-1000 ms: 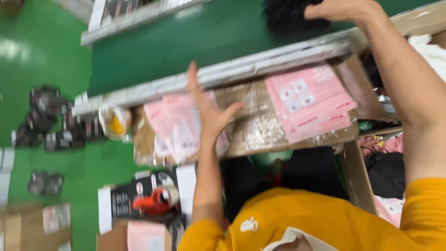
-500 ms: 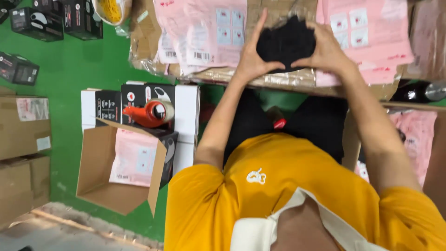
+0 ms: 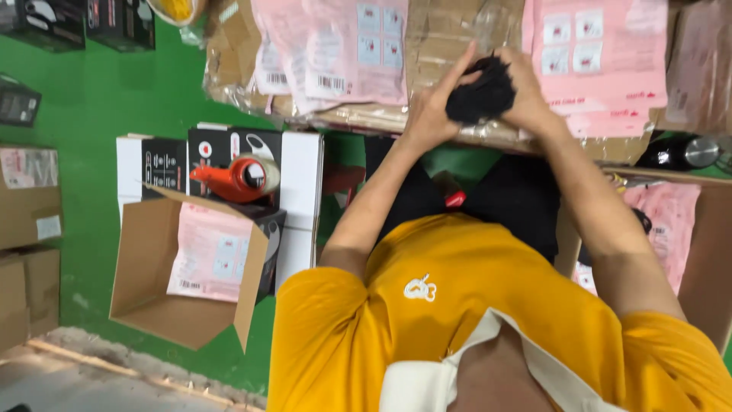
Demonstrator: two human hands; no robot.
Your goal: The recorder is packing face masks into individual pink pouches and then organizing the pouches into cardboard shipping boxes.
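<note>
Both hands on it: black bundle (image 3: 482,93) sits betw left hand (image 3: 428,114) & right hand (image 3: 526,95), fingers curled round its ends (long axis roughly side-to-side), equally near.

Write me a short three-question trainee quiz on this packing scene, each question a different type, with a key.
1. True or false: both the left hand and the right hand grip the black bundle.
2. Multiple choice: what lies inside the open cardboard box? A) a pink mailer bag B) a yellow shirt C) a metal bottle
3. Fill in: the tape dispenser resting on the black-and-white boxes is coloured ____.

Key: 1 true; 2 A, the pink mailer bag; 3 orange-red.
</note>
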